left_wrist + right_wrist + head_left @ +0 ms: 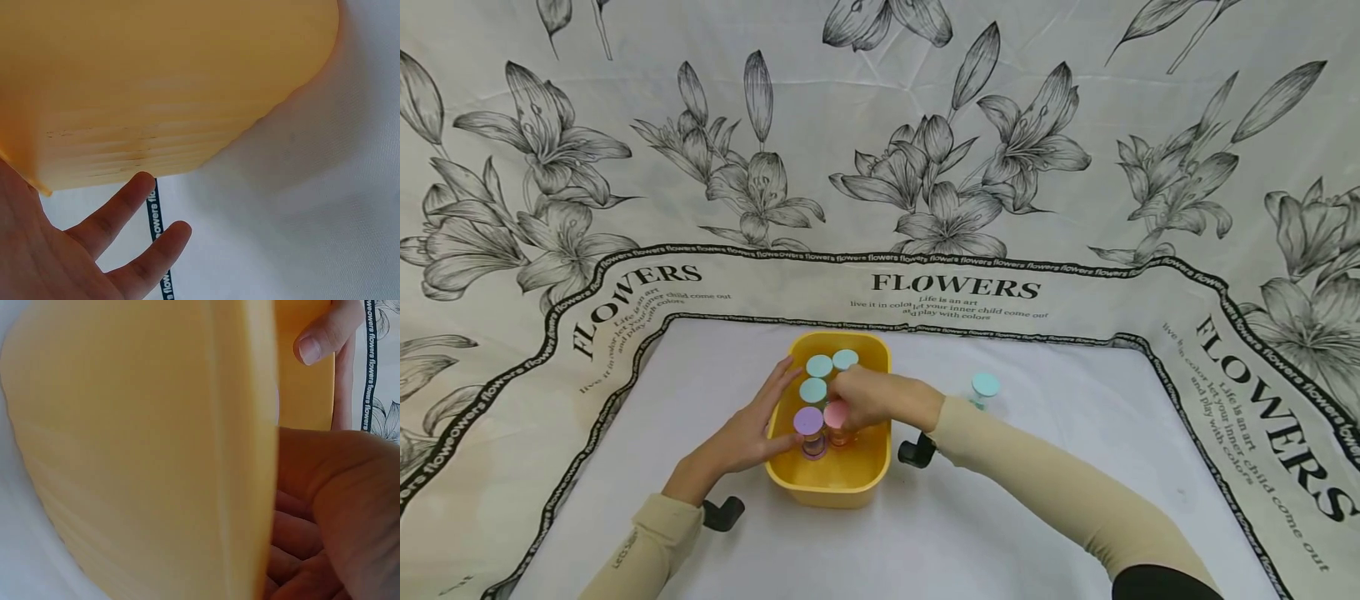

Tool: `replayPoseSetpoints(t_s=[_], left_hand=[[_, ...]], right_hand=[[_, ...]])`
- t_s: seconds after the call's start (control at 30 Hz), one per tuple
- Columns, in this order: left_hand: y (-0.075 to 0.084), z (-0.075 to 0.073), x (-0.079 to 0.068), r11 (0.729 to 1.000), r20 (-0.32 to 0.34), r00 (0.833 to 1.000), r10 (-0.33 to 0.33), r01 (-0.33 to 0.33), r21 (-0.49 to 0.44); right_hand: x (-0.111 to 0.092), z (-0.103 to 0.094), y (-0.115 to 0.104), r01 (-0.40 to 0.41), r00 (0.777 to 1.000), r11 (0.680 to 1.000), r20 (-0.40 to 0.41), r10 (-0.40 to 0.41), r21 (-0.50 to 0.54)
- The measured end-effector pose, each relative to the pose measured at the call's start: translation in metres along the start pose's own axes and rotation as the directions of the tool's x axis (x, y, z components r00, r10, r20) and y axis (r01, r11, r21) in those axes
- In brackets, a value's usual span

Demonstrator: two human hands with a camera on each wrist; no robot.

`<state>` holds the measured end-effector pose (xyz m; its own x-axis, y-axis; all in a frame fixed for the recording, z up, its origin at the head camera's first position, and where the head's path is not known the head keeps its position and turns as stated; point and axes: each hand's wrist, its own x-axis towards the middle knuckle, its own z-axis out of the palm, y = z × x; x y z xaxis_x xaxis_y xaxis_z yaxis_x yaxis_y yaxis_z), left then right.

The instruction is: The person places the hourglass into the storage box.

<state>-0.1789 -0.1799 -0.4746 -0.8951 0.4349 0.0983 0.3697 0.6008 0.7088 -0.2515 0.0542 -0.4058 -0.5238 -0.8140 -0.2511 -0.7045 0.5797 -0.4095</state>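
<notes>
A yellow plastic bin (827, 482) holds several small sand timers with round coloured end caps. Inside, teal-capped timers (813, 390) stand toward the back, with a purple-capped timer (808, 421) and a pink-capped timer (836, 414) nearer the front. My left hand (748, 433) lies spread over the bin's left side, fingers along the outer wall and thumb inside by the purple cap. Over the right rim reaches my right hand (861, 398), its curled fingers gripping the pink-capped timer. The rim hides part of that grip in the right wrist view.
Another teal-capped timer (985, 385) stands on the white cloth (1037, 467) to the right of the bin. Behind the bin hangs a flower-printed cloth (910, 183) with a black lettered border. A black wrist device (917, 451) sits close to the bin's right wall.
</notes>
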Motion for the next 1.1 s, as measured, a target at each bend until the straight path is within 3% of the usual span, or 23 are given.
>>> replayPoseSetpoints(t_s=[0.47, 0.67, 0.8, 0.97, 1.1], left_hand=[[-0.001, 0.000, -0.001, 1.000, 0.008, 1.000, -0.023, 0.023, 0.000], [-0.002, 0.000, -0.002, 1.000, 0.005, 1.000, -0.014, 0.014, -0.001], [-0.004, 0.001, -0.002, 1.000, -0.005, 1.000, -0.009, 0.009, 0.004], [-0.004, 0.003, -0.001, 1.000, -0.001, 1.000, -0.016, 0.016, -0.004], [-0.002, 0.003, -0.002, 1.000, 0.000, 1.000, -0.027, 0.027, -0.014]], right_hand=[[-0.006, 0.003, 0.001, 0.102, 0.994, 0.995, -0.031, -0.102, 0.013], [-0.008, 0.002, 0.000, 0.106, 0.993, 0.994, -0.044, -0.105, 0.020], [-0.013, -0.005, 0.004, 0.085, 0.995, 0.993, -0.056, -0.080, 0.083], [-0.033, -0.018, 0.016, 0.098, 0.985, 0.977, -0.161, -0.068, 0.187], [-0.058, -0.027, 0.035, 0.098, 0.946, 0.972, -0.322, -0.025, 0.213]])
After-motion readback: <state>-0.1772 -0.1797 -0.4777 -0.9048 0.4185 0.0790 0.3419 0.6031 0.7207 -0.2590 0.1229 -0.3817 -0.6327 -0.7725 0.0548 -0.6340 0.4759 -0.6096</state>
